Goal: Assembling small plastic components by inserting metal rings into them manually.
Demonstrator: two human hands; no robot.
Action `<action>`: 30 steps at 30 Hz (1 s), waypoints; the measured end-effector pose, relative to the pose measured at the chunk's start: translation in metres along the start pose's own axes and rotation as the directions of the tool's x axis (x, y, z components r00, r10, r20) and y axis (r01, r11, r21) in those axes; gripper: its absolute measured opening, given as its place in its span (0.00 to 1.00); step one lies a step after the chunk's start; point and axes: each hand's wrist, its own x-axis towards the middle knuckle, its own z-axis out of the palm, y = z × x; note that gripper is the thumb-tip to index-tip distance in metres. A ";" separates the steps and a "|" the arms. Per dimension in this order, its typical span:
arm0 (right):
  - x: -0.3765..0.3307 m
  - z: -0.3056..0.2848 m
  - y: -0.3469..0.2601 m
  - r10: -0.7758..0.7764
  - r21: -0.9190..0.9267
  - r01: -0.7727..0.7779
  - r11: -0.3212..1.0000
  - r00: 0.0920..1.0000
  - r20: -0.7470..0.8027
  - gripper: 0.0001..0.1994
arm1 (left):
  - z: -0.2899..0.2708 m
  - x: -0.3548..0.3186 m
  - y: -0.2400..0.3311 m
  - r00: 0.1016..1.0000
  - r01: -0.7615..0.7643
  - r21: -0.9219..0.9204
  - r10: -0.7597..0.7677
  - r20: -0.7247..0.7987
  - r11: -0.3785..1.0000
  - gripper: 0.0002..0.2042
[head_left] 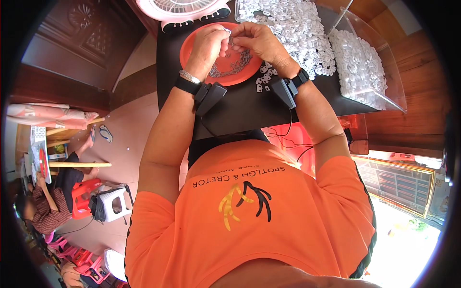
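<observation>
Both hands are close together over a round orange-red plate (188,50) on the black table. My left hand (207,47) is closed, with a small white plastic piece (227,30) showing at its fingertips. Beside it, the thumb and fingers of my right hand (259,44) are pinched together; what they hold is too small to make out. Many small grey metal pieces (233,70) lie in a curved band on the plate under the hands. A large heap of small white plastic pieces (297,29) spreads just right of my right hand, with several loose ones near its wrist.
A clear bin (379,96) of white pieces stands at the table's right end. A pink fan (182,8) sits at the far left of the black table (230,113). Cables hang near the front edge. At left, another person (50,204) sits by red and white stools (111,204).
</observation>
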 end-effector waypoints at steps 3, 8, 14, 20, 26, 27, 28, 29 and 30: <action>-0.003 0.002 -0.008 0.037 0.055 -0.035 0.998 0.999 -0.038 0.08 | 0.000 -0.001 0.001 1.000 -0.005 0.001 0.005 0.001 1.000 0.11; -0.004 0.003 -0.005 -0.120 -0.264 0.088 0.961 0.987 -0.107 0.07 | 0.002 0.001 -0.001 1.000 0.002 0.004 -0.002 0.032 1.000 0.11; -0.003 0.001 -0.010 -0.058 -0.215 0.036 0.976 0.994 -0.098 0.08 | 0.001 0.001 -0.002 0.998 -0.005 0.019 0.004 0.062 1.000 0.10; 0.000 -0.008 -0.001 -0.023 0.210 0.036 0.977 0.997 -0.068 0.09 | -0.001 0.002 -0.004 0.992 -0.020 0.037 0.015 0.129 0.999 0.10; 0.001 -0.010 0.000 -0.017 0.202 0.037 0.979 0.995 -0.097 0.08 | 0.001 0.003 -0.003 0.993 -0.060 0.039 0.055 0.104 0.997 0.10; 0.001 -0.010 0.000 -0.025 0.163 0.040 0.986 0.995 -0.094 0.08 | 0.001 0.003 -0.003 0.989 -0.092 0.072 0.083 0.126 0.993 0.10; 0.001 -0.009 -0.001 -0.026 0.164 0.042 0.986 0.995 -0.096 0.08 | 0.002 0.003 -0.003 0.983 -0.125 0.105 0.109 0.150 0.987 0.11; 0.000 -0.007 -0.004 -0.037 0.118 0.051 0.992 0.992 -0.120 0.07 | 0.003 0.002 -0.002 0.983 -0.125 0.106 0.108 0.151 0.986 0.11; -0.001 -0.006 -0.006 -0.048 0.072 0.059 0.996 0.989 -0.143 0.06 | 0.005 0.001 0.000 0.982 -0.134 0.155 0.110 0.157 0.979 0.11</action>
